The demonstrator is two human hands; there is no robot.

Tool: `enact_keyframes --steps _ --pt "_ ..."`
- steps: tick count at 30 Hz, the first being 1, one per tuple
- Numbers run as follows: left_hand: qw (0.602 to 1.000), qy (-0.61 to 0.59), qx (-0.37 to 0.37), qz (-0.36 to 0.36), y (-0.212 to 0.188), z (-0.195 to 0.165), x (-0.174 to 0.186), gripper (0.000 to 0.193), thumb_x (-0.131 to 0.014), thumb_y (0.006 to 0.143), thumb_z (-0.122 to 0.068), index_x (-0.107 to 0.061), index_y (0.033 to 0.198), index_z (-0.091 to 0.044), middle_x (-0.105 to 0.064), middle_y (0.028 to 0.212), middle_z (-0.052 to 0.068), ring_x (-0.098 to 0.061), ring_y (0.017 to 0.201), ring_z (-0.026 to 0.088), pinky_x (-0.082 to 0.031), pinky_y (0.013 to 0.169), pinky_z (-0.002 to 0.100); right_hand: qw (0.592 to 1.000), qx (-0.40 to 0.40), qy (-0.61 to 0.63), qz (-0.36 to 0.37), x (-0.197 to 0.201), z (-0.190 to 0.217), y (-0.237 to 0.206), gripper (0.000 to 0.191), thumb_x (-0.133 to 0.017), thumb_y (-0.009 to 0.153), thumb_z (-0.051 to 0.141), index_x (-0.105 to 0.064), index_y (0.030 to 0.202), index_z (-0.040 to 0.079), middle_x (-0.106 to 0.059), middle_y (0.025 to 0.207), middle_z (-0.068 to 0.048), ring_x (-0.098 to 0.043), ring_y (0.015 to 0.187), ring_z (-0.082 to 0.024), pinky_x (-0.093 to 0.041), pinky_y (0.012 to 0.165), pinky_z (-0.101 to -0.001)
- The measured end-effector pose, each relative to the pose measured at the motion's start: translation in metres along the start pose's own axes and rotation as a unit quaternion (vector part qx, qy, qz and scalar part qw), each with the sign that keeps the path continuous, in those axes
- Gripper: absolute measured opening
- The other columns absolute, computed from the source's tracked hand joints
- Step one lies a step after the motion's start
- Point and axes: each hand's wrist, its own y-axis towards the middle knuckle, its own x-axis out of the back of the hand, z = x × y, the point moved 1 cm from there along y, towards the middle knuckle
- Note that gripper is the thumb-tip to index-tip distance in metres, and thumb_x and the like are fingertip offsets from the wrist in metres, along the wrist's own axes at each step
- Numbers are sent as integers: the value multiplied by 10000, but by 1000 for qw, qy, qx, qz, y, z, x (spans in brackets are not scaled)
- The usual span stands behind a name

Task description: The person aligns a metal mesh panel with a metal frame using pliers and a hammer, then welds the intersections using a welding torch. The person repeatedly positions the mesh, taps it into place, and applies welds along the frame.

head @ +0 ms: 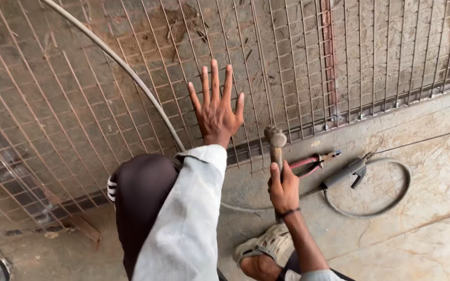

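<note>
Fingers (214, 86) splayed flat on wire mesh (79, 104); right hand (283, 190) grips hammer (276, 148).

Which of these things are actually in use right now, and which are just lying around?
In use:
- left hand, fingers spread over the wire mesh
- right hand, grip closed on the hammer

Lying about:
- red-handled pliers on the floor
- welding holder with its looped cable
- curved rod

- Wire mesh (79, 104): rusty brown grid of thin crossing rods.
- Hammer (276, 148): dull grey head, brown handle.
- Pliers (313, 162): red grips.
- Hose (386, 203): grey.
- Sleeve (188, 218): pale grey.
- Trousers (139, 198): dark, white stripes.
- Floor (433, 182): beige, brown-stained.
- Sandal (266, 244): cream.
</note>
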Motion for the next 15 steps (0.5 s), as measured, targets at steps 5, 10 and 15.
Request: enact_keyframes --steps 5,10,15 --pt "1000 2 -7 1 5 -2 7 656 -427 1109 -520 -203 1683 -294 -128 1760 46 -160 1635 285 -53 1320 602 981 10 194 -4 25 15 -23 409 -478 1052 467 -576 1097 73 -454 564 -2 -408 414 -110 -337 367 -269" --pt "1000 12 -4 0 3 -4 3 673 -441 1088 -528 -196 1668 -292 -129 1740 52 -159 1613 293 -40 1299 608 972 123 199 22 18 17 -25 496 -523 1049 557 -521 1092 63 -542 795 -48 -467 506 -126 -379 399 -282" --pt "1000 10 -14 15 5 0 -5 669 -439 1112 -518 -201 1689 -278 -130 1760 36 -159 1633 274 -29 1314 604 995 -20 97 22 21 17 -20 477 -490 1053 513 -509 1005 39 -480 609 -38 -437 440 -120 -353 378 -275"
